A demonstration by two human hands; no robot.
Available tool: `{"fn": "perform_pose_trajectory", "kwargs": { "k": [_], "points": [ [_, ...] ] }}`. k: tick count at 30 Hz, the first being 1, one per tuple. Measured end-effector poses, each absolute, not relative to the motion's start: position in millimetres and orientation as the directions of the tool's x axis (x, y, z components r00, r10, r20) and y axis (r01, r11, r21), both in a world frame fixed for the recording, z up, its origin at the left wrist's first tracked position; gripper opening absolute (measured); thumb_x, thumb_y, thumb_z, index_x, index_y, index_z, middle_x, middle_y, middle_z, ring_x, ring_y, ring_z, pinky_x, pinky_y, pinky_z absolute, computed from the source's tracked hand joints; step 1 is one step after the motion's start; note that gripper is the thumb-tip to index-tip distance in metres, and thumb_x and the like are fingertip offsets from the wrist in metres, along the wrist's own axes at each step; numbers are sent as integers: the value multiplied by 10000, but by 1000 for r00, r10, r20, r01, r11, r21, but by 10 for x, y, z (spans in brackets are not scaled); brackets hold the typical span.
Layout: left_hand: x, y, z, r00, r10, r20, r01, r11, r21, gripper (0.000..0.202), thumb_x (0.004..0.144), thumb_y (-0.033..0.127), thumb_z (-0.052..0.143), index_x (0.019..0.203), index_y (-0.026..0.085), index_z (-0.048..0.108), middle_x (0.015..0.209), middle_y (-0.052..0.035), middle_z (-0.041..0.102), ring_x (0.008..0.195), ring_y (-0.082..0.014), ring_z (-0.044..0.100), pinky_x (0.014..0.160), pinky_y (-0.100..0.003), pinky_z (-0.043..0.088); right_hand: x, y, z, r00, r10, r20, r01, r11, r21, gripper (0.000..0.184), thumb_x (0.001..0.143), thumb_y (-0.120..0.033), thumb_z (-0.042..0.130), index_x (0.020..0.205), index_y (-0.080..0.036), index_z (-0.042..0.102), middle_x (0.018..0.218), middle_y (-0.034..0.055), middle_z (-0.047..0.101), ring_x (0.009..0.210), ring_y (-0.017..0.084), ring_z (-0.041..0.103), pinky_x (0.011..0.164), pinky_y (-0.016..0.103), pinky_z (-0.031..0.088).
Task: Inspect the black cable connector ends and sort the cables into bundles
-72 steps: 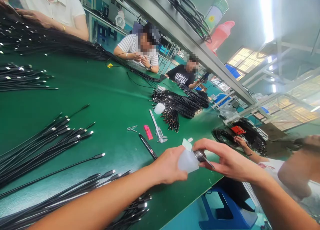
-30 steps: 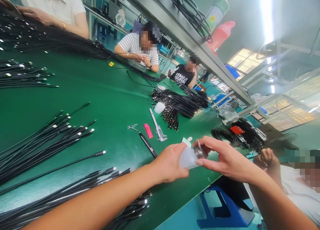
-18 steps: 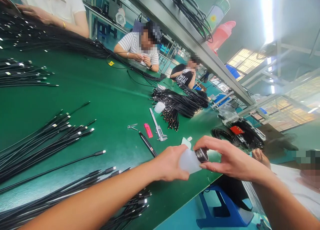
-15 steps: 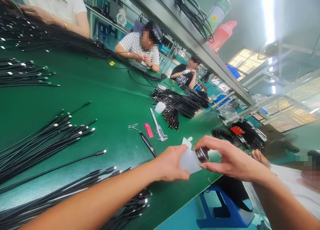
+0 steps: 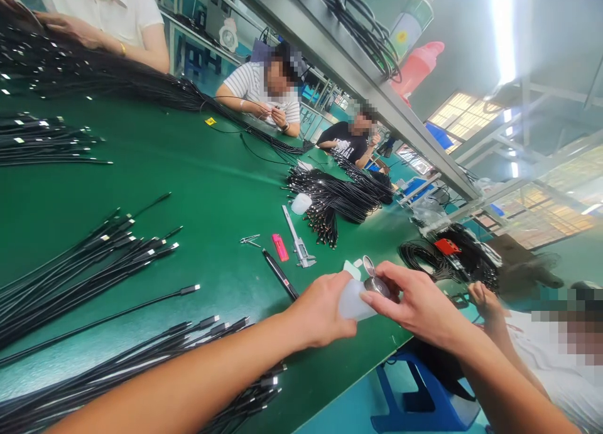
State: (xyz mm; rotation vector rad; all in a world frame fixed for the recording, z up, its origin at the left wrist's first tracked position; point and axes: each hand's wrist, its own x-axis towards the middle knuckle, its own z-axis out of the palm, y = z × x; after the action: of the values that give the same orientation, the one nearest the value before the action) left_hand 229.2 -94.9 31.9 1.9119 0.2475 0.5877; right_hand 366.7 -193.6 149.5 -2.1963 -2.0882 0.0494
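Up close: translucent plastic bottle [image 5: 353,300] and round metal piece [image 5: 375,285], together just above the near edge of the green surface [image 5: 211,189].
Left hand [image 5: 320,311]: closed around the bottle's body.
Right hand [image 5: 419,305]: fingertips pinching the metal piece at the bottle's top end; probably a cap, though too small and glinting to be sure.
Just beyond: vernier caliper [image 5: 296,245], pink lighter [image 5: 280,247], black marker [image 5: 280,274], small metal cutters [image 5: 249,239], second small white bottle [image 5: 301,203].
Left of the hands: loose black cables with metal connectors [image 5: 89,264], lying in fanned rows.
Far side: co-worker in a striped shirt [image 5: 259,101], hands at a black cable.
Lower right: another co-worker's hand [image 5: 485,300], near the surface's edge, apart from the bottle.
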Motion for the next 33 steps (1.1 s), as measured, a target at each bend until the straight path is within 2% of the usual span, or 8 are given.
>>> {"fn": "perform_pose_trajectory", "kwargs": {
  "k": [6,12,16,18,21,25,30,33],
  "points": [
    [2295,-961,323,824,473,312,-118,-395,911,331,633,226,693,896,215,492,866,3,562,755,-182,528,622,-269,367,3711,-1978,1394,36,979,203,992,-11,-122,220,917,-420,587,852,-210,577,689,-7,558,587,149,492,537,273,404],
    [2289,-949,310,827,463,320,-133,-393,910,342,644,250,698,935,211,524,889,-2,587,768,-186,547,629,-271,383,3785,-2009,1377,-35,983,181,964,81,-252,181,943,-378,576,1019,-214,575,856,43,605,745,184,557,664,302,471],
    [2304,-951,285,831,446,333,-133,-421,897,348,646,256,693,948,209,527,901,-9,591,799,-199,552,638,-275,382,3814,-2005,1428,-104,988,116,935,137,-326,163,957,-365,577,1027,-218,583,952,63,603,848,200,564,757,328,488],
    [2313,-963,277,830,454,324,-117,-425,897,343,647,254,689,940,208,515,905,-15,586,812,-206,551,646,-281,386,3810,-1995,1424,-95,988,121,943,128,-307,163,949,-369,589,1002,-215,586,910,50,589,801,188,552,717,314,479],
    [2320,-986,266,813,477,333,-92,-460,883,326,659,225,661,937,210,493,913,-27,582,847,-225,548,695,-307,410,3777,-1979,1379,-23,986,168,978,57,-199,189,925,-392,610,916,-206,583,777,15,546,668,164,501,606,290,426],
    [2312,-1016,266,795,490,358,-59,-525,849,349,675,164,611,1000,208,490,964,-49,592,905,-249,546,758,-350,436,3699,-1958,1319,45,975,216,995,-25,-94,226,914,-411,595,817,-209,572,677,-10,499,593,152,462,547,281,378],
    [2292,-1060,283,782,527,333,25,-561,827,348,693,144,597,1009,214,468,1047,-78,590,983,-278,538,840,-405,451,3579,-1921,1235,132,939,318,990,-110,-88,304,893,-435,606,701,-219,511,609,-27,461,539,137,435,514,270,354],
    [2289,-1044,304,771,539,340,19,-552,833,320,692,138,599,973,215,465,1012,-69,590,959,-269,546,825,-394,448,3578,-1923,1202,203,918,341,975,-157,-160,329,897,-470,603,707,-217,509,605,-26,473,537,135,436,514,268,367]
  ]
}}
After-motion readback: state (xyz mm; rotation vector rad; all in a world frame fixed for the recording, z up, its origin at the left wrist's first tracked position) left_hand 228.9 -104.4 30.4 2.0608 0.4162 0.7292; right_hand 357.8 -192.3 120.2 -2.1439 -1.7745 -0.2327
